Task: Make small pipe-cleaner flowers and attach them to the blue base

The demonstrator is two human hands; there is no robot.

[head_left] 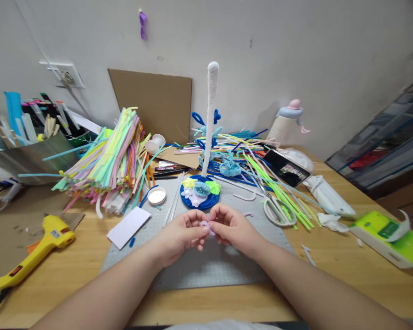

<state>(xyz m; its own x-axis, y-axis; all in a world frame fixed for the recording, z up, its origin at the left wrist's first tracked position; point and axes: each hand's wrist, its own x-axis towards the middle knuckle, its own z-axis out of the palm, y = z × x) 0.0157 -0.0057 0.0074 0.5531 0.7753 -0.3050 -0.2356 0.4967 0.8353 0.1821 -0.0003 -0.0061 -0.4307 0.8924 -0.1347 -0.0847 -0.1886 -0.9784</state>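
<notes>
My left hand and my right hand meet above the grey mat. Both pinch a small light purple piece, curled and mostly covered by the fingertips. Just behind them stands a round blue base with yellow, white, light blue and green fuzzy shapes on it. A tall white wrapped post rises upright at the back of that base. Short light purple strips lie on the mat to the right of the post.
A yellow glue gun lies at the left, near a white card. Bundled pipe cleaners stand at the back left. Scissors, a phone and a green box are on the right. Behind is a cardboard sheet.
</notes>
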